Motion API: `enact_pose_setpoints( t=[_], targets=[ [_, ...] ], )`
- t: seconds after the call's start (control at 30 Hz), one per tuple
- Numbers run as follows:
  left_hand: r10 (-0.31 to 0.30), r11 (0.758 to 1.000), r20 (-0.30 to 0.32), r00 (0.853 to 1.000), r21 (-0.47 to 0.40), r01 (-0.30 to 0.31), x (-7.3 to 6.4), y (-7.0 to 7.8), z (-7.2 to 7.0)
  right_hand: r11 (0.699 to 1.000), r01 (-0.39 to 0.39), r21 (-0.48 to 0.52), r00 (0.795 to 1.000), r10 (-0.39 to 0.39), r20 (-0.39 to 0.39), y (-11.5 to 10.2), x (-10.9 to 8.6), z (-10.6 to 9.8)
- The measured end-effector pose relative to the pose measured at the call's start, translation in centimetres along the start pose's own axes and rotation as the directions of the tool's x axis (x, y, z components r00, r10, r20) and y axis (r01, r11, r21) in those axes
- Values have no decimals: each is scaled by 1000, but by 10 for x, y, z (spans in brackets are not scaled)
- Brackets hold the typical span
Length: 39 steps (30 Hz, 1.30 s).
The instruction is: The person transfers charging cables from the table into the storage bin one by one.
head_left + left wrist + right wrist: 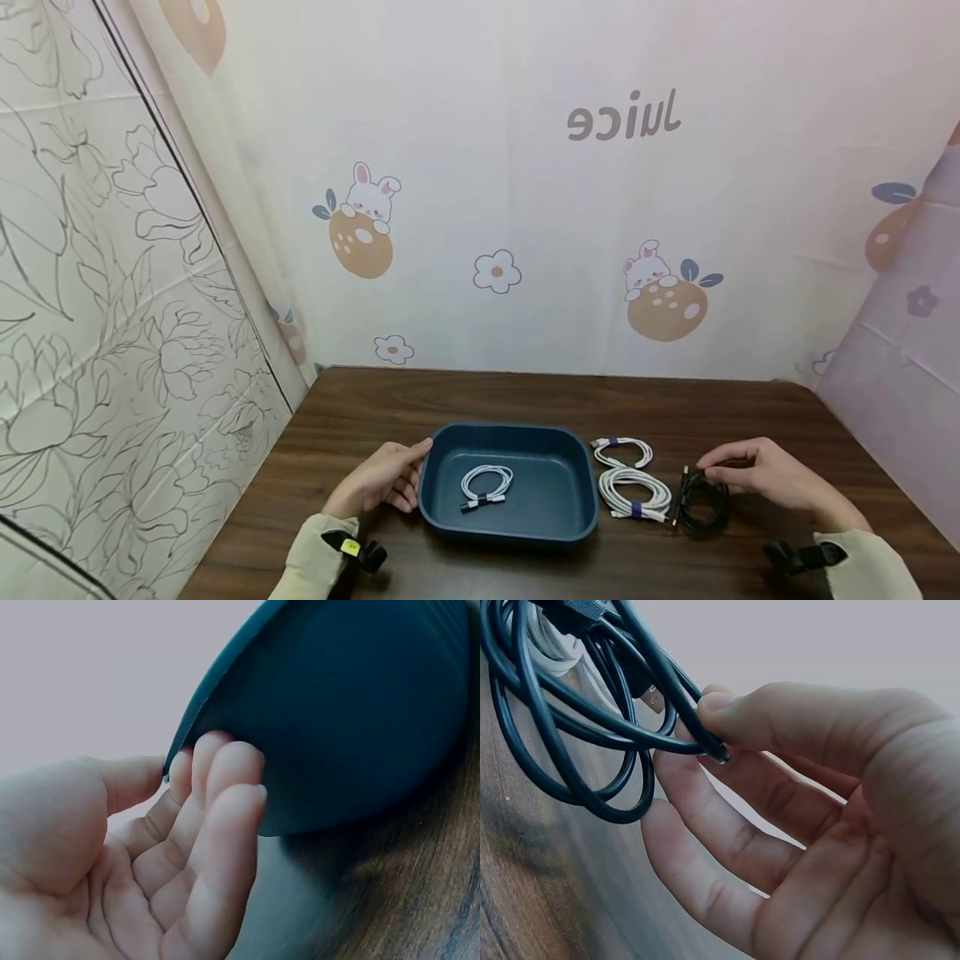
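Observation:
A dark blue rectangular tray (517,533) stands on the table, and a small coiled white cable (486,485) with a black tie lies inside it. My left hand (386,479) grips the tray's left rim, thumb at the top edge and fingers curled under against the outer wall (352,720). To the right of the tray, my right hand (772,479) pinches a coiled black cable (703,504) between thumb and fingers. In the right wrist view, loops of the black cable (562,735) hang from the fingertips, with a metal plug showing behind them.
Two coiled white cables with purple ties lie between the tray and the black cable: a smaller one (622,452) behind and a larger one (636,493) in front. The brown wooden table (360,400) meets a printed curtain (487,192) at its back edge.

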State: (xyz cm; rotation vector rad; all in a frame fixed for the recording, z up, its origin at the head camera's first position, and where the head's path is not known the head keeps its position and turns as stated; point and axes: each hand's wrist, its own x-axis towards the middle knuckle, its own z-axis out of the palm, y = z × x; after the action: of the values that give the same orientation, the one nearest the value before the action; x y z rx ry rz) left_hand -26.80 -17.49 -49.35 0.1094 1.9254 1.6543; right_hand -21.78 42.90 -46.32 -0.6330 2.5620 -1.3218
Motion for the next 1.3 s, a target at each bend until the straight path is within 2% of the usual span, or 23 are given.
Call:
enact_pose_setpoints(
  t=[0.47, 0.77, 1.03, 1.3],
  targets=[
    [-1, 1000, -4, 1000, 20, 2, -1, 2, 1, 999, -20, -33, 1000, 19, -22, -15, 2, -1],
    [11, 1000, -5, 1000, 22, -11, -2, 3, 1, 998, 4, -67, 999, -6, -36, -25, 1, -1],
    [35, 999, -10, 999, 24, -35, -2, 3, 3, 993, -29, -113, 998, 22, -62, -35, 3, 2],
    [39, 999, -12, 999, 25, -39, -2, 2, 4, 992, 0, -124, 997, -9, -72, -41, 10, 5]
  ],
)
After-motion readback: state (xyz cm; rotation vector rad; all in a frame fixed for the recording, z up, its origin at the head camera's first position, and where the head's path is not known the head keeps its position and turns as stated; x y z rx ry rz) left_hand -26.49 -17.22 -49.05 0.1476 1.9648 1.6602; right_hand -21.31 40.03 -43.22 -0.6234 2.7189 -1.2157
